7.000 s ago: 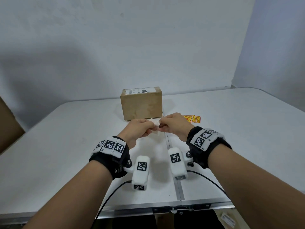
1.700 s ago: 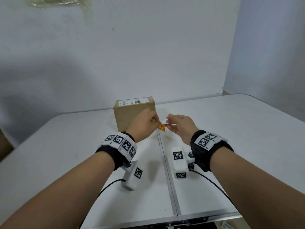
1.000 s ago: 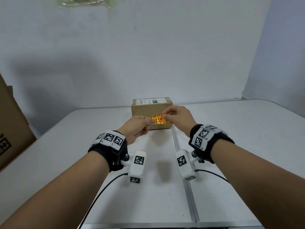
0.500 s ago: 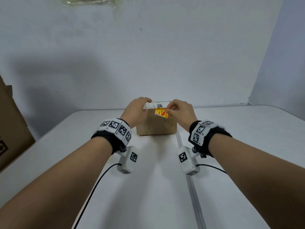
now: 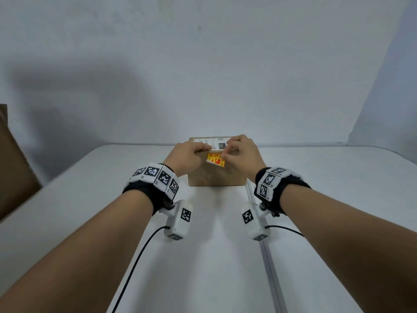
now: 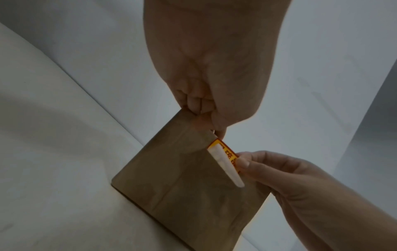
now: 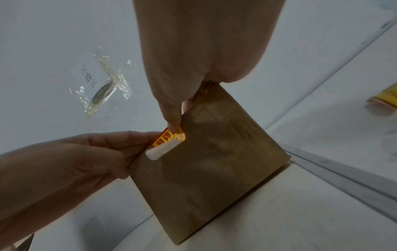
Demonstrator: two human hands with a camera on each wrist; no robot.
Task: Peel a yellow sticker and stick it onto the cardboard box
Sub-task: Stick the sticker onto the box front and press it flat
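A brown cardboard box (image 5: pixel 214 177) stands on the white table (image 5: pixel 90 199) near the wall. The yellow sticker (image 5: pixel 216 159) lies against the top of its front face, lower edge curling off and showing its white back (image 6: pixel 227 167). My left hand (image 5: pixel 202 152) has curled fingers at the box's top edge, with the thumb on the sticker's left end (image 7: pixel 158 141). My right hand (image 5: pixel 225 153) pinches the sticker's right end, its thumb (image 6: pixel 242 163) on the printed side. In the right wrist view a fingertip (image 7: pixel 173 126) presses the sticker's upper corner to the box (image 7: pixel 214 169).
A white shipping label (image 5: pixel 217 142) covers the box top. More yellow stickers (image 7: pixel 384 96) lie on the table right of the box. A metal seam (image 5: pixel 268 256) runs down the table. Brown cardboard (image 5: pixel 13 168) stands at the far left. Clear tape (image 7: pixel 107 84) is stuck to the wall.
Both hands carried the sticker forward to the box. Half a second ago the left hand rested on the box top and the right held the sticker alone; now both hold it against the front face.
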